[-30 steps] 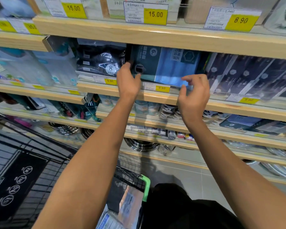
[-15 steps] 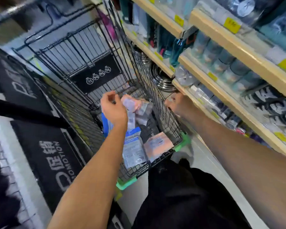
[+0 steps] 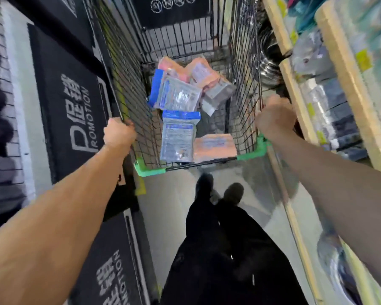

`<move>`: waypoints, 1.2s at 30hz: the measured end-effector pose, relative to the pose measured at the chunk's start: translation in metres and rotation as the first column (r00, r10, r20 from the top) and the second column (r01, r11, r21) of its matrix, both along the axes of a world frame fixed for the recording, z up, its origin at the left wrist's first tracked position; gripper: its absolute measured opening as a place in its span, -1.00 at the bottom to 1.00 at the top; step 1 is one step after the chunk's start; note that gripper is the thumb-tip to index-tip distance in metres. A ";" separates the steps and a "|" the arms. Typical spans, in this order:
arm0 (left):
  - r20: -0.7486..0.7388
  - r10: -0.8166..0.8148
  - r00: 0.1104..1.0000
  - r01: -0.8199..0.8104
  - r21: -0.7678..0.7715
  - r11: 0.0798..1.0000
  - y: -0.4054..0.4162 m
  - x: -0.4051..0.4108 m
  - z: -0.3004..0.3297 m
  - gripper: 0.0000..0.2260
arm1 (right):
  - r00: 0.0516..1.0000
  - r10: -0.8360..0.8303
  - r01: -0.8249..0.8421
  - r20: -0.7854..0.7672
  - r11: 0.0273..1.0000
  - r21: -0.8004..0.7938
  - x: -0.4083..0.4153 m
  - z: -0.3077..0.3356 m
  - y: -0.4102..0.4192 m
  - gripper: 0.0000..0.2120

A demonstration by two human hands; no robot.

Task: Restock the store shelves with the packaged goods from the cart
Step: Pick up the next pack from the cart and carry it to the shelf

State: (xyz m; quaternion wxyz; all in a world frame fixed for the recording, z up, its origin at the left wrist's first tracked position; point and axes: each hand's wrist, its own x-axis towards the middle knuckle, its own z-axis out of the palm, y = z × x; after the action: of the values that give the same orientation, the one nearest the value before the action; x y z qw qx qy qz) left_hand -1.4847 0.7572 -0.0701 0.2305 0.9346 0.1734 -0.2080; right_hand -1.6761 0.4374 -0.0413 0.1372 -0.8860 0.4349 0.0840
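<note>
Gripping the black wire shopping cart (image 3: 141,137) by its two top side rims, my left hand (image 3: 118,137) and my right hand (image 3: 274,122) curl around the wire. Flat blue, grey and pink plastic packages (image 3: 178,137) lie inside, beside the wooden shelves (image 3: 348,89).

Blk wire cart (image 3: 128,89), green corners; blue/pink packs (image 3: 178,137).

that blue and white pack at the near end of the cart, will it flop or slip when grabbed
The blue-topped pack looks like a flat, glossy plastic pouch, so it will probably bend if lifted by one edge and may feel slippery. It seems thin, so likely light. It lies loose beside the pink pack, so it should lift free.
</note>
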 end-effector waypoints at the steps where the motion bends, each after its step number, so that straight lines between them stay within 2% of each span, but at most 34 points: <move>1: -0.033 -0.018 0.999 0.016 -0.034 0.999 0.008 0.003 -0.004 -0.85 | 1.000 -0.002 0.002 0.000 1.000 0.001 -0.004 0.001 0.002 -0.77; 2: -0.058 -0.065 0.996 0.063 -0.038 0.997 0.015 0.000 -0.006 -0.92 | 1.000 -0.008 0.008 -0.001 1.000 0.012 -0.008 0.002 0.005 -0.75; 4: -0.071 -0.119 0.990 0.116 -0.049 0.992 0.026 -0.012 -0.005 -0.87 | 1.000 -0.016 0.017 -0.007 0.999 0.045 -0.021 0.001 0.011 -0.73; 10: -0.046 -0.092 0.995 0.094 0.040 0.995 0.044 -0.076 0.006 -0.82 | 0.995 -0.072 0.077 -0.063 0.994 0.081 -0.074 0.009 0.041 -0.86; 14: -0.062 -0.127 0.990 0.133 0.097 0.986 0.069 -0.129 0.015 -0.79 | 0.997 -0.016 0.023 -0.077 0.996 0.089 -0.132 0.014 0.076 -0.73; 19: -0.060 -0.131 0.990 0.135 0.072 0.988 0.109 -0.189 0.021 -0.81 | 0.996 -0.036 0.044 -0.086 0.994 0.102 -0.195 0.022 0.126 -0.68; 27: -0.043 -0.134 0.990 0.138 0.101 0.985 0.176 -0.317 0.030 -0.78 | 0.996 -0.047 0.058 -0.082 0.989 0.136 -0.312 0.029 0.193 -0.71; 36: -0.046 -0.062 0.997 0.068 0.133 0.989 0.222 -0.472 0.024 -0.81 | 0.999 0.003 0.005 -0.041 0.984 0.181 -0.449 0.025 0.222 -0.75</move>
State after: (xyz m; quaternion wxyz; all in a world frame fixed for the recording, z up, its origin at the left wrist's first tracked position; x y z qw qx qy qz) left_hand -1.9571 0.9796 -0.0456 0.1564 0.9486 0.1612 -0.2228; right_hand -2.1254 0.6598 -0.0165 0.2080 -0.8677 0.4288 0.1414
